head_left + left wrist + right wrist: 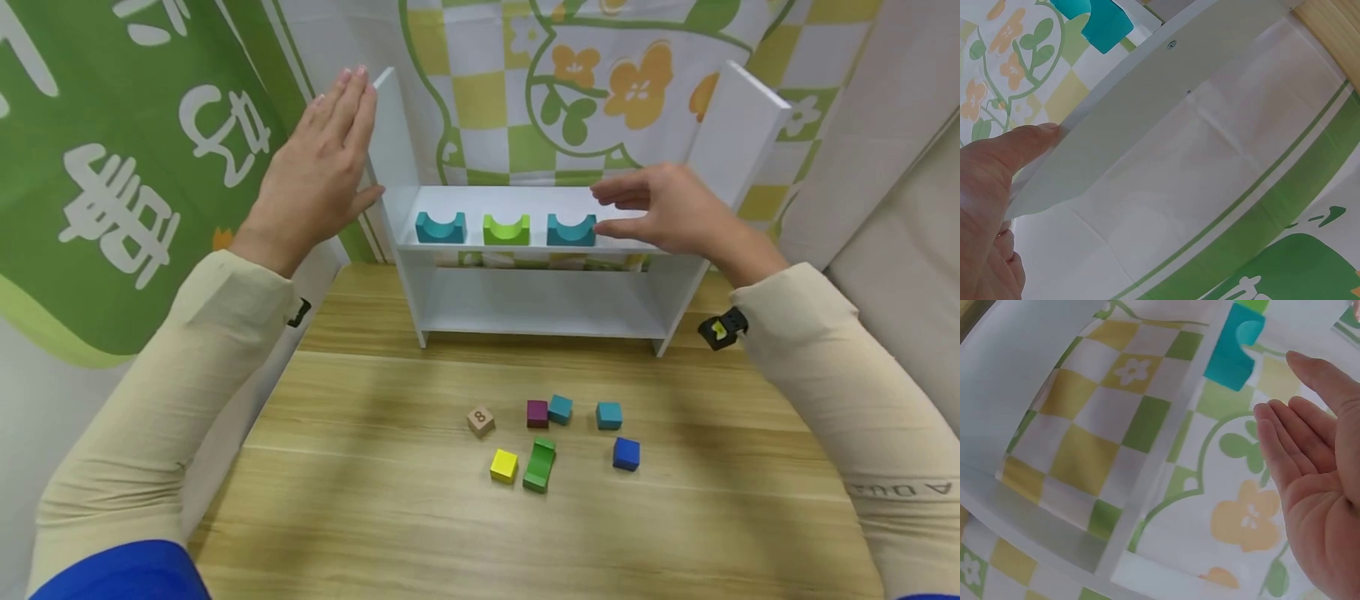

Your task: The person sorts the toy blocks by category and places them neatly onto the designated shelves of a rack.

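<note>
Keeping nothing within the right hand's [660, 208] grip: released, with straight fingers well apart from the thumb. Pointing leftward at the right-end teal notched block [572, 237] on the upper board [517, 200] of the white shelf unit [540, 304], with the thumb tip just beside that block's right end; impossible to tell whether touching. Judging the relation most decisive for the coming move: block directly left of the right grip, long axis left to right along the board's front edge, notch upward, far nearer to the right hand than to the left. Standing farther left in the same row, well apart: lime notched block [506, 237], then left-end teal notched block [440, 237]. Laying the left hand [318, 167], likewise released and straight-fingered, against the left side panel [393, 125], thumb seemingly on its front edge. Lying below on the tabletop [420, 533]: wooden cube [481, 422], maroon cube [537, 414] just beside a teal cube [560, 409], another teal cube [609, 416], blue cube [626, 454], yellow cube [504, 466] and green notched block [539, 465]. Reading "8" on the wooden cube; finding only partial, unreadable lettering on the right sleeve [862, 392], plus large white sideways characters, not safely legible, on the green cloth [45, 242].
</note>
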A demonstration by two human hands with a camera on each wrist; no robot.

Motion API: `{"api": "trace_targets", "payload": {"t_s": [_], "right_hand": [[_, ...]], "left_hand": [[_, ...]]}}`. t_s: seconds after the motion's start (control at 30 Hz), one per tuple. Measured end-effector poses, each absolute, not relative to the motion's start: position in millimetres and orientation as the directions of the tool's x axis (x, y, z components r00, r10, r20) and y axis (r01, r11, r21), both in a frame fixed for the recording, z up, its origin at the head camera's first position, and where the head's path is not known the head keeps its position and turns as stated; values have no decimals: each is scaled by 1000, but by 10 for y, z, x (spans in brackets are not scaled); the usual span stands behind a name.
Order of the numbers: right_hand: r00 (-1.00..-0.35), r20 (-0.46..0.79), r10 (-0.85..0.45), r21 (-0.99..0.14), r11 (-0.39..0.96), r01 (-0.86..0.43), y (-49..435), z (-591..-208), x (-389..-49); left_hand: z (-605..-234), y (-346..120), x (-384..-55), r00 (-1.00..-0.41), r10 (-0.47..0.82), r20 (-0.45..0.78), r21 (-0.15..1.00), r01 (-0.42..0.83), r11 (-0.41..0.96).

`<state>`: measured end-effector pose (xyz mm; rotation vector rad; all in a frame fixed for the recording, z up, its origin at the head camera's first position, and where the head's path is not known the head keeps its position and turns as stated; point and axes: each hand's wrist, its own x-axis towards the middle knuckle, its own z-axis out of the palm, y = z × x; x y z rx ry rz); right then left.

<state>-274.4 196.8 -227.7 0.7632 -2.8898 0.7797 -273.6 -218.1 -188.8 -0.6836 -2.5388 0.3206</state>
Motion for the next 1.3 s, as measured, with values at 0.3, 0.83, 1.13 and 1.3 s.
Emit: {"api": "trace_targets", "payload": {"t_s": [0.3, 0.83, 1.13, 1.3], "right_hand": [[-794, 276, -541, -410, 681, -607, 1931, -2272, -2436], [-585, 173, -792, -359, 503, -786, 1723, -2957, -2114], [-520, -1, -854, -445, 466, -765, 1583, -3535, -1920], [-487, -59, -871, -485, 451, -749, 1521, -3864, -1852]], "left_hand": [[-1878, -2164, -2738, -762, 518, 388, -330, 410, 850], [-1877, -2171, -2736, -773, 508, 381, -326, 402, 856], [-1878, -2162, -2731, -765, 512, 390, -318, 409, 855], [-1878, -2158, -2730, -766, 510, 392, -313, 410, 857]]}}
